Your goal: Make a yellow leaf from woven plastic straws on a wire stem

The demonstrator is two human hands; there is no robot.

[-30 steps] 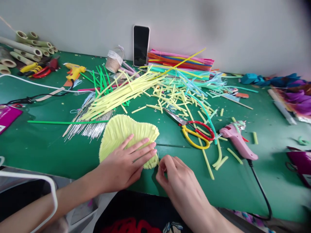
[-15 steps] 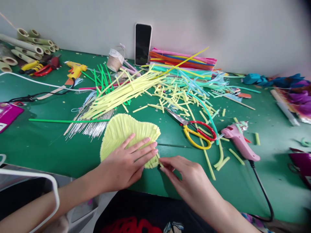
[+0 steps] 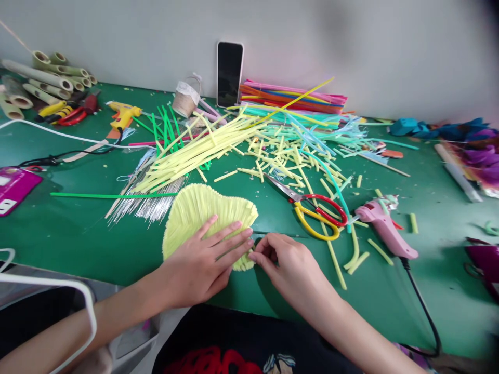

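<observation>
A pale yellow, petal-shaped piece made of pipe cleaners laid side by side (image 3: 195, 218) rests on the green table near its front edge. My left hand (image 3: 206, 259) lies flat across its lower right part, fingers stretched out. At the piece's right edge my right hand (image 3: 286, 259) is closed in a pinch, thumb against the rim; what sits between its fingertips is hidden. A thin dark rod (image 3: 278, 234) lies on the table just behind my right hand. Scissors (image 3: 312, 205) with one red and one yellow handle lie open beyond it.
Loose yellow pipe cleaners (image 3: 202, 148) and cut bits are heaped behind the piece. A pink glue gun (image 3: 385, 228) with a cord lies right, a yellow glue gun (image 3: 123, 113) back left. A phone (image 3: 229, 74) leans on the wall. Bamboo tubes (image 3: 50, 80) are stacked far left.
My right hand has moved slightly up along the piece's right edge, its fingers curling in more. My left hand and the yellow piece have stayed in place.
</observation>
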